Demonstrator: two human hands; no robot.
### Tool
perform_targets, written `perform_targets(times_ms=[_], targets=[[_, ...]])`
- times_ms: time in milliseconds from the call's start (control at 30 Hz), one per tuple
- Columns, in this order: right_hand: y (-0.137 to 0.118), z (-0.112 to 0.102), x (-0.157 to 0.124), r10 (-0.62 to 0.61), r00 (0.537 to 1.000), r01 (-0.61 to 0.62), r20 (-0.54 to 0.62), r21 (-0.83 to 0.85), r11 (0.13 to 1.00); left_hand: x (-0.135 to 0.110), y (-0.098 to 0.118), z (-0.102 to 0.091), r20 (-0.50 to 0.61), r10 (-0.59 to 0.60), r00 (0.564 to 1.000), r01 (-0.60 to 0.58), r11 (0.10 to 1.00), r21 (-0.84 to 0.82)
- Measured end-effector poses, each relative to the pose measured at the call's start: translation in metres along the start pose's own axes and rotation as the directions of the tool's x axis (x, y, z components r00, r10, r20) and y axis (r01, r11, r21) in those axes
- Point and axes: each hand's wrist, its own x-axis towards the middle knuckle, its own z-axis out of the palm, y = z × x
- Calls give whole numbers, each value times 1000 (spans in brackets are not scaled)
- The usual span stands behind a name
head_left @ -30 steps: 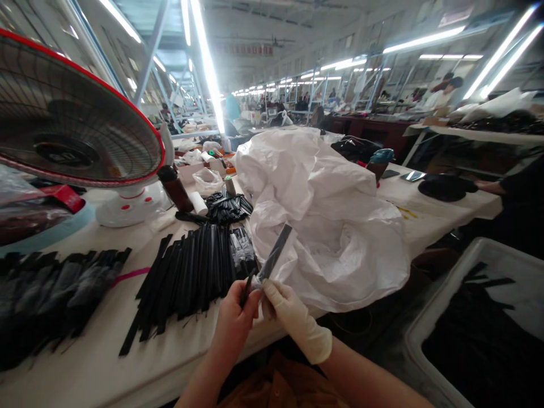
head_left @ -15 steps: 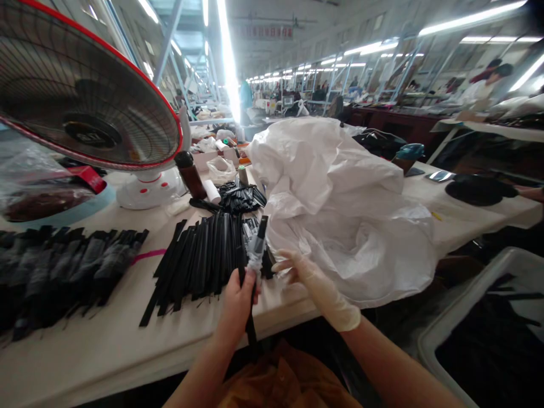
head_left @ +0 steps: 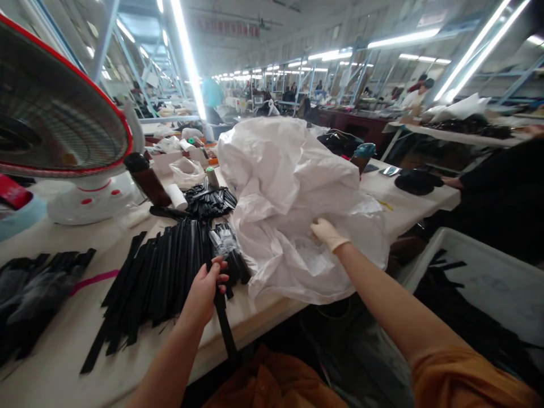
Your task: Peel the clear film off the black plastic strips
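Note:
My left hand [head_left: 206, 286] is closed around a long black strip [head_left: 225, 328] whose upper end carries a clear plastic sleeve [head_left: 221, 241]; it holds the strip over the near edge of a heap of black strips [head_left: 161, 272] on the white table [head_left: 51, 368]. My right hand [head_left: 325, 232], in a pale glove, reaches far forward and presses into the big crumpled white sack [head_left: 289, 192]. Its fingers curl into the folds of the sack.
A red-rimmed fan [head_left: 63, 124] stands at the left. Bagged dark strips [head_left: 29, 294] lie at the far left. A brown bottle [head_left: 147, 178], white roll [head_left: 176, 196] and small black pile [head_left: 210, 201] sit behind. A white bin [head_left: 480, 283] is at right; another person's dark sleeve [head_left: 501, 192] is beyond.
My right hand let go of the strip and moved forward and right into the white sack. My left hand lowered the sleeved strip toward the pile of black strips.

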Motion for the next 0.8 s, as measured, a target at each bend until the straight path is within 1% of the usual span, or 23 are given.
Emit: perform_targets(times_ms=[100,200,267,333,433,500,567,633,700,767,800], targets=[[-12,23,2,-72,995,82,72,-148,986,-17,4,-3,45,80,996,-82,996,32],[-25,42,-4,-138,978,169,157,-209,963,-31,7,-3,92,137,986,-144,987,73],[-31,45,-8,-164,967,204,196,-210,956,-40,10,-2,115,154,981,-164,983,88],[-33,38,-12,-185,957,226,221,-174,959,-47,13,-1,136,162,977,-176,980,93],[-34,19,-23,-222,939,238,264,-28,971,-54,14,3,180,160,971,-177,981,85],[-34,7,-36,-244,922,219,300,115,969,-56,12,10,244,138,960,-162,983,82],[-35,1,-52,-259,912,177,319,263,948,-55,9,20,323,110,940,-148,985,93],[-38,-1,-70,-266,907,127,326,390,912,-52,6,31,380,83,921,-129,987,95],[-43,0,-88,-281,898,92,338,481,872,-47,5,42,399,56,915,-89,994,63],[-48,4,-106,-309,874,48,376,565,824,-42,6,50,405,30,914,-44,999,27],[-51,6,-116,-324,852,8,411,608,794,-40,6,54,418,-7,909,8,1000,-1]])
